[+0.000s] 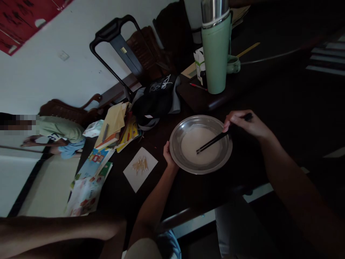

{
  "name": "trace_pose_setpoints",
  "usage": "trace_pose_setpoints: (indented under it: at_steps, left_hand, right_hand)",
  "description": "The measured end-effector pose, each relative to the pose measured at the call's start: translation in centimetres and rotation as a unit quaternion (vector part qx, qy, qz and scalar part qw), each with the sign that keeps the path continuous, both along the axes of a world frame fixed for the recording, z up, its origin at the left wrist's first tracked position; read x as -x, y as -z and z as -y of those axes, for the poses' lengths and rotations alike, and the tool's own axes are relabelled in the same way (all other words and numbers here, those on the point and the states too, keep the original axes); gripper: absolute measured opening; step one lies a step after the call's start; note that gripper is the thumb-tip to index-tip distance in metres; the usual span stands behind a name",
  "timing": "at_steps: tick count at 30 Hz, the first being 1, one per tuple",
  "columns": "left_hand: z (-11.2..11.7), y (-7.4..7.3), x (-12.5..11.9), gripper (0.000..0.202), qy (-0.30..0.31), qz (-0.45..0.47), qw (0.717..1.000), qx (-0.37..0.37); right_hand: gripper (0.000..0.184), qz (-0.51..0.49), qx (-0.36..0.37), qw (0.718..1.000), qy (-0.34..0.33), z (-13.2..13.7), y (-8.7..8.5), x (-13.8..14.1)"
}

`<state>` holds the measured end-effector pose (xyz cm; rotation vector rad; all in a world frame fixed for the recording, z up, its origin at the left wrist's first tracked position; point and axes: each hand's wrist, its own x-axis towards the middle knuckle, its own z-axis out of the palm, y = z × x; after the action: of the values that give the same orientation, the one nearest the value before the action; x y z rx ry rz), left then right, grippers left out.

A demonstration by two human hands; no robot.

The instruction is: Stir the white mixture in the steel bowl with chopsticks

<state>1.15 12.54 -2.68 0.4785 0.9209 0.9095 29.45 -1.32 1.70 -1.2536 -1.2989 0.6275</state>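
A round metal bowl (pixel 176 160) stands on the dark table, holding a pale, milky mixture (pixel 188 142). My left hand (pixel 168 155) grips the bowl's left rim, its thumb showing at the edge and the other fingers hidden below. Closed around a pair of black chopsticks (pixel 212 143), my right hand (pixel 244 122) is at the bowl's right side. The chopstick tips dip into or touch the mixture near its middle. Left of the bowl lies a white sheet of paper (pixel 137 182) with a small heap of thin, pale pieces (pixel 140 164).
Books and envelopes (pixel 113 122) are piled at the left, beside a black bag (pixel 156 97). A tall green tumbler (pixel 215 57) and a green cup (pixel 234 64) stand at the back. Another person (pixel 61 129) sits at far left; someone's bare limb (pixel 61 230) crosses the lower left.
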Motion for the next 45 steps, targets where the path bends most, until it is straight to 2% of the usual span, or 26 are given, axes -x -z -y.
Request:
trace_pose_setpoints:
  at_steps: [2,6,8,11,14,15,17,19,21,24,26,28,30,33,35,38,42,43,45]
  left_hand:
    - [0.0,0.1,0.1,0.027,0.010,0.002,1.000,-0.003]
    - [0.0,0.0,0.0,0.026,0.006,0.000,1.000,-0.007]
    - [0.1,-0.1,0.0,0.027,0.008,0.002,1.000,-0.005]
    - [0.2,-0.1,0.0,0.028,0.020,0.001,1.000,-0.002]
    - [0.2,-0.1,0.1,0.028,0.028,0.000,1.000,-0.004]
    - [0.2,-0.1,0.1,0.028,0.029,0.001,1.000,-0.005]
    - [0.2,-0.1,0.2,0.027,0.027,0.001,1.000,-0.005]
    - [0.1,-0.1,0.2,0.027,0.021,-0.003,1.000,-0.003]
    - [0.1,-0.1,0.2,0.028,0.015,-0.010,1.000,-0.002]
    - [0.1,-0.2,0.2,0.029,0.018,-0.014,1.000,-0.006]
    - [0.1,-0.2,0.1,0.029,0.023,-0.009,1.000,-0.005]
    - [0.2,-0.2,0.1,0.028,0.022,-0.002,1.000,-0.002]
    - [0.2,-0.1,0.1,0.028,0.019,0.000,1.000,-0.001]
    - [0.0,0.0,0.1,0.027,0.018,0.000,1.000,-0.005]
    - [-0.1,0.2,0.2,0.027,0.016,-0.001,1.000,-0.006]
    - [-0.2,0.5,0.4,0.027,0.016,0.005,1.000,-0.008]
    - [-0.3,0.7,0.6,0.027,0.032,0.007,0.999,-0.007]
    - [-0.3,0.8,0.6,0.028,0.033,0.007,0.999,-0.006]
    - [-0.3,0.8,0.6,0.028,0.032,0.008,0.999,-0.006]
  right_hand:
    - [0.026,0.017,0.018,1.000,-0.007,-0.1,-0.3,0.3]
    - [0.035,-0.042,-0.018,0.988,0.146,0.2,-0.5,0.0]
    - [0.040,-0.070,-0.032,0.982,0.172,0.5,-0.5,-0.3]
    - [0.037,-0.055,-0.014,0.994,0.096,0.5,-0.4,-0.2]
    - [0.029,0.003,0.015,1.000,0.019,0.1,-0.5,0.3]
    - [0.028,0.018,0.020,1.000,0.016,0.0,-0.6,0.5]
    - [0.028,0.018,0.010,0.998,0.055,0.0,-0.6,0.5]
    - [0.032,-0.023,-0.018,0.992,0.121,0.2,-0.4,0.3]
    - [0.036,-0.067,-0.046,0.985,0.150,0.5,-0.2,0.0]
    - [0.035,-0.078,-0.037,0.992,0.089,0.5,-0.1,0.1]
    - [0.030,-0.045,-0.008,0.999,0.023,0.3,-0.2,0.4]
    - [0.025,-0.005,0.007,1.000,-0.010,0.0,-0.4,0.7]
    - [0.026,0.011,-0.004,1.000,0.022,-0.3,-0.4,0.8]
    - [0.032,-0.019,-0.038,0.991,0.126,-0.2,0.1,0.4]
    - [0.034,-0.052,-0.060,0.986,0.150,0.0,0.5,0.0]
    - [0.036,-0.064,-0.058,0.991,0.102,0.1,0.5,-0.1]
    - [0.030,0.000,0.011,1.000,-0.024,-0.1,-0.4,0.4]
    - [0.028,0.009,0.021,0.999,-0.033,-0.1,-0.6,0.5]
    - [0.027,0.001,0.019,1.000,-0.001,-0.1,-0.8,0.4]
